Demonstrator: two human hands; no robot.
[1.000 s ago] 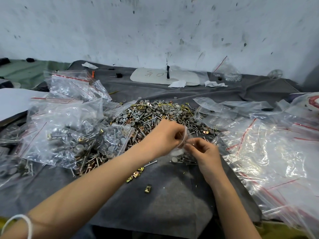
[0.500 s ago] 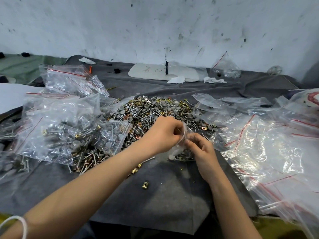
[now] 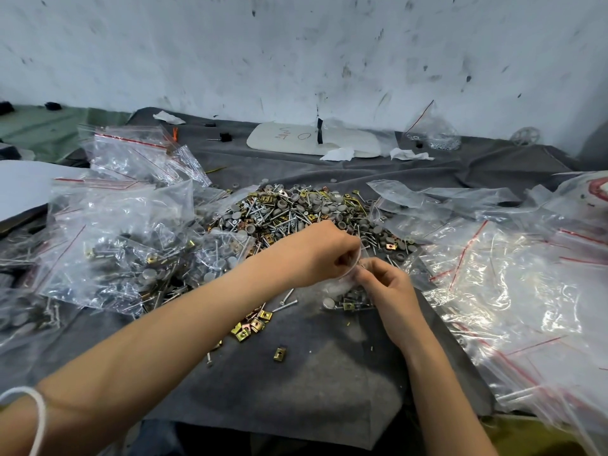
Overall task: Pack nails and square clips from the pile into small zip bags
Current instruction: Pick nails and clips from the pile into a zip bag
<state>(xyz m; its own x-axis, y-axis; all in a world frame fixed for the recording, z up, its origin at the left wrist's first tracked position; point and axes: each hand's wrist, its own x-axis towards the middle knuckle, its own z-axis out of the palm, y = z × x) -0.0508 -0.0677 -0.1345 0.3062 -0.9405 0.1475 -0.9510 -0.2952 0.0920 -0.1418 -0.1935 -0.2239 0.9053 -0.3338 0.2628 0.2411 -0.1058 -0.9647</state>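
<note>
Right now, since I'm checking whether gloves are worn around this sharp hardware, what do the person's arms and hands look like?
The left hand and right hand are bare: no gloves, rings or watch show. The left forearm and right forearm are uncovered, with no sleeve in view. A thin white cord loops over the left one near the lower left corner.

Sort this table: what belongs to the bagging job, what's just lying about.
Job: pile of nails and clips, small bag pinched by left hand and right hand, filled bags, empty bags, loose clips.
Lying about: white board, crumpled tissues, black knob.
</note>
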